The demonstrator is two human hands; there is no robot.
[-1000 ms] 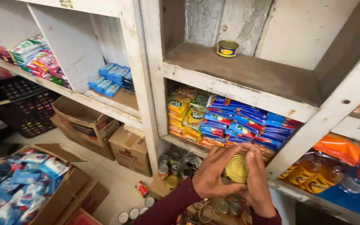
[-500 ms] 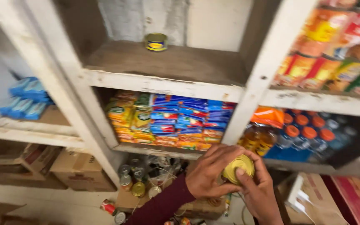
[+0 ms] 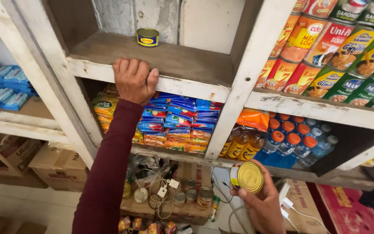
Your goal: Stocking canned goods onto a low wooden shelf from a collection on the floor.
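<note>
Fingers (image 3: 256,207) of the right hand (image 3: 262,208) wrap a gold-topped tin can (image 3: 246,177) at five o'clock, while the left hand (image 3: 134,80) curls over the wooden shelf edge (image 3: 182,86) for balance.

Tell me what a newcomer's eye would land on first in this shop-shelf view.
First, the left hand gripping the front edge of the worn wooden shelf, where one small yellow tin sits alone at the back. Next, the right hand low in the picture, holding a can with a gold lid. Then the bright stacked cans on the upper right shelf.
</note>
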